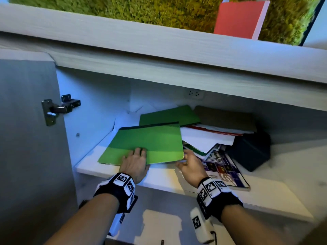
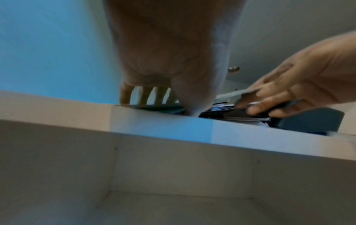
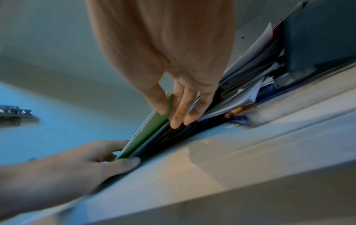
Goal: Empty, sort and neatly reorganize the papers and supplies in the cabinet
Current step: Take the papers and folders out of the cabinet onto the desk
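No words, brand names or numbers could be read in any of the three views. The purple magazine (image 1: 224,167) on the shelf (image 1: 159,175) carried printed headings and a round emblem, all too blurred to make out. The wrist bands (image 1: 210,190) bore only black-and-white square code patterns, not letters. A blue strip (image 3: 266,91) showed pale, illegible lettering.

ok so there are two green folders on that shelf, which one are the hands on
The front green folder, lying nearest the shelf edge. The left hand grips its front edge and the right hand pinches its right corner. The rear green folder lies untouched behind it.
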